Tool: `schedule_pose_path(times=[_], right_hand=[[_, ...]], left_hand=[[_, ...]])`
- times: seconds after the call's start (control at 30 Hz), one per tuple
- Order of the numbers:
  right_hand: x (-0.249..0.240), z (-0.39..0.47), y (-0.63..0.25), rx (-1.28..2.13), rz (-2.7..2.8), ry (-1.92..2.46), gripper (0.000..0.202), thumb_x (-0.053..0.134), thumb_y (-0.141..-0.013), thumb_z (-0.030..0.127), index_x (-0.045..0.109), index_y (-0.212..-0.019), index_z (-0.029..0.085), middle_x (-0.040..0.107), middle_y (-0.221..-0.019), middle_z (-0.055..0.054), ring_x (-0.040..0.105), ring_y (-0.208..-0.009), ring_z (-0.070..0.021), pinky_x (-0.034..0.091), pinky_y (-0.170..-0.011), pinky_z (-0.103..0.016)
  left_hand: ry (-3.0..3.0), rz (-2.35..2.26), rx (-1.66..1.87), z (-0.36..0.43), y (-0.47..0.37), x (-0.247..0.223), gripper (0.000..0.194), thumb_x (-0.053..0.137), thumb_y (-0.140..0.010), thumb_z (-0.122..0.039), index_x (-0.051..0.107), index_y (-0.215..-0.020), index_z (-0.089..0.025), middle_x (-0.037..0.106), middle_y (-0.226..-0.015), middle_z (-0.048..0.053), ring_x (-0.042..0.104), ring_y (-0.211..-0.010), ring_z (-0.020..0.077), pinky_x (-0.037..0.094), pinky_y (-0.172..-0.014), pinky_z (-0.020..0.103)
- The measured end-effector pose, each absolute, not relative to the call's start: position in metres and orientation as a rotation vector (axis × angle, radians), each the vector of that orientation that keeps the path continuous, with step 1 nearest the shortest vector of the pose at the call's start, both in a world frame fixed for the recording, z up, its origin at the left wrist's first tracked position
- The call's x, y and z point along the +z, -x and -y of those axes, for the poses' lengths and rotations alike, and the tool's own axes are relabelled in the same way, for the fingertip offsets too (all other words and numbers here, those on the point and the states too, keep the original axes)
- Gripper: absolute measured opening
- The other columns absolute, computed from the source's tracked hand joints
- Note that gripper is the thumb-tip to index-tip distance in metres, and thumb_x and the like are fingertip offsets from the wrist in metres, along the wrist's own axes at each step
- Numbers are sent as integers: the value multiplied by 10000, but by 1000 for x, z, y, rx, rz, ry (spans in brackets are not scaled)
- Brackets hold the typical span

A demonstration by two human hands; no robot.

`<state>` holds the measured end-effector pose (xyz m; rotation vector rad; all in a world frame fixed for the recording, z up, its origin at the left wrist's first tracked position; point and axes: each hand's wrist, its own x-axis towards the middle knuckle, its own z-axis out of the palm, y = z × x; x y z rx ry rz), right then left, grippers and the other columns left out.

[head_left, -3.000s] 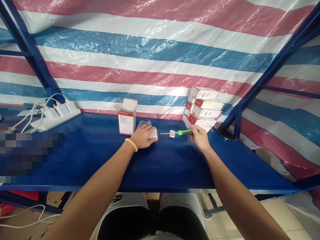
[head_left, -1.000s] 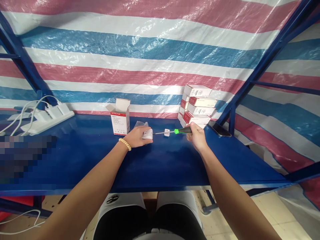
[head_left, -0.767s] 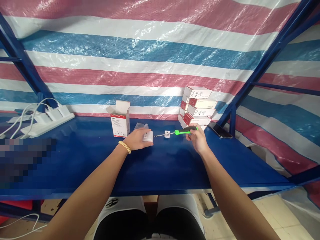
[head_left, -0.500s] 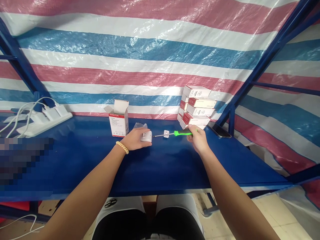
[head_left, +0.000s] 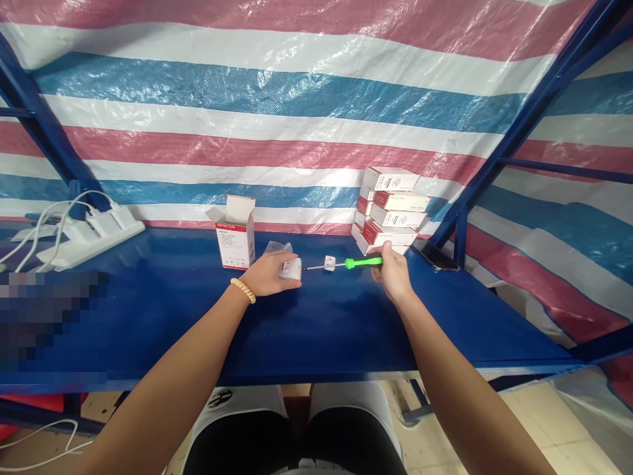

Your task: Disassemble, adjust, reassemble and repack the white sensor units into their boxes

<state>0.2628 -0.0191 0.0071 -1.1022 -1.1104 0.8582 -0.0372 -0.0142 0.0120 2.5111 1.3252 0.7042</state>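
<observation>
A small white device (head_left: 291, 269) is held by my left hand (head_left: 267, 274), its fingers wrapped round it above the blue table (head_left: 316, 336). My right hand (head_left: 394, 272) grips the green and black handle of a screwdriver (head_left: 363, 262). The screwdriver's shaft points left, and its tip meets the right end of the device. Beneath or just behind the shaft lies a small white piece (head_left: 330, 263). Clear plastic film (head_left: 278, 247) shows behind my left fingers. An open white and red box (head_left: 235, 244) stands upright left of that hand.
Several white and red boxes (head_left: 395, 218) are stacked behind my right hand. A dark phone (head_left: 436, 254) lies right of them. At the far left is a white power strip (head_left: 93, 245) with plugs and cables. A striped sheet (head_left: 297, 125) hangs behind the table.
My right thumb and fingers have shifted slightly on the screwdriver's handle. Both hands stay in nearly the same place, and the tip is still at the device.
</observation>
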Motion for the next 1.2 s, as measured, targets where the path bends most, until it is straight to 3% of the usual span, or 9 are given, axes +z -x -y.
schedule_pose_path(times=[0.17, 0.47, 0.57, 0.7, 0.8, 0.93, 1.03, 1.13, 1.2], right_hand=[[8, 19, -263, 935, 1024, 1020, 384, 822, -603, 505, 612, -743, 215, 396, -448, 77, 339, -388, -64, 225, -377, -211], [9, 24, -266, 1126, 1099, 801, 342, 764, -616, 291, 606, -913, 233, 575, -685, 38, 552, -558, -105, 356, -426, -205], [7, 22, -265, 1056, 1137, 871, 327, 742, -672, 407, 589, -904, 234, 588, -634, 39, 561, -476, -113, 327, -384, -204], [3, 18, -264, 881, 1137, 1047, 483, 584, -762, 684, 618, -781, 202, 425, -377, 65, 348, -287, -76, 237, -320, -215], [4, 17, -264, 866, 1128, 1062, 439, 652, -735, 637, 624, -733, 198, 351, -335, 85, 280, -291, -56, 215, -331, -208], [8, 20, -265, 985, 1107, 964, 270, 726, -671, 414, 610, -805, 210, 461, -443, 73, 401, -382, -70, 273, -368, -190], [10, 22, -266, 1084, 1084, 896, 280, 690, -620, 321, 580, -857, 221, 560, -557, 45, 509, -471, -100, 321, -383, -188], [10, 22, -265, 1088, 1081, 958, 286, 660, -669, 425, 575, -837, 209, 592, -552, 18, 524, -431, -119, 307, -351, -203], [9, 21, -264, 1031, 1076, 1060, 369, 625, -728, 556, 581, -780, 193, 515, -437, 33, 412, -317, -93, 244, -319, -210]], left_hand=[[-2513, -1314, 722, 15, 37, 13, 693, 690, -705, -583, 609, -1268, -188, 644, -1251, 108, 604, -1142, 319, 478, -983, 448], [-2499, -1334, 683, 16, 36, 14, 718, 694, -700, -580, 598, -1287, -179, 626, -1278, 122, 588, -1163, 325, 451, -1016, 464], [-2497, -1338, 681, 16, 36, 14, 718, 694, -699, -579, 596, -1290, -183, 623, -1284, 120, 583, -1171, 322, 447, -1021, 460], [-2502, -1333, 678, 16, 36, 15, 725, 695, -698, -579, 591, -1295, -180, 625, -1282, 118, 581, -1171, 321, 454, -1012, 456], [-2506, -1329, 677, 16, 36, 15, 721, 693, -699, -579, 593, -1291, -179, 628, -1279, 117, 585, -1164, 321, 457, -1007, 459], [-2502, -1325, 692, 15, 37, 14, 729, 693, -699, -584, 595, -1290, -169, 630, -1273, 122, 586, -1161, 319, 460, -1005, 458], [-2500, -1325, 692, 14, 37, 13, 733, 695, -697, -586, 593, -1293, -171, 628, -1279, 121, 583, -1167, 320, 461, -1005, 459], [-2498, -1324, 689, 14, 37, 13, 724, 697, -698, -581, 595, -1290, -177, 622, -1290, 119, 582, -1171, 323, 462, -1005, 461], [-2499, -1322, 689, 15, 37, 14, 720, 696, -699, -578, 596, -1287, -174, 622, -1289, 121, 581, -1172, 324, 458, -1009, 464]])
